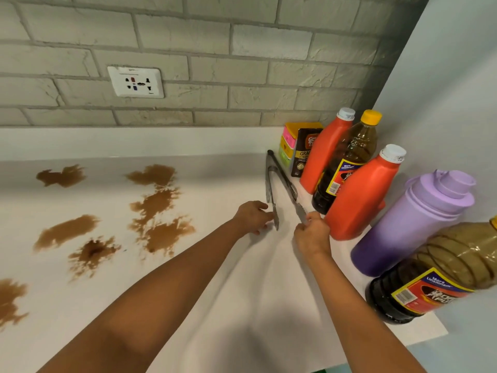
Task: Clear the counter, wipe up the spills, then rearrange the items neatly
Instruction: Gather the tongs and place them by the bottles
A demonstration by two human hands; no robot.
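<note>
Metal tongs (271,181) lie spread open on the white counter (242,292), hinge toward the wall. My left hand (252,215) touches the tip of the left arm of the tongs. My right hand (312,234) pinches the tip of the right arm. Several brown spills (158,211) stain the counter on the left. Along the right wall stand two orange bottles (360,195), two dark oil bottles (347,162), a purple flask (414,219), and a dark coffee box (304,152).
A small stack of coloured boxes (286,144) sits behind the coffee box in the corner. A wall socket (135,82) is set in the grey brick wall. The counter's front edge runs along the lower right.
</note>
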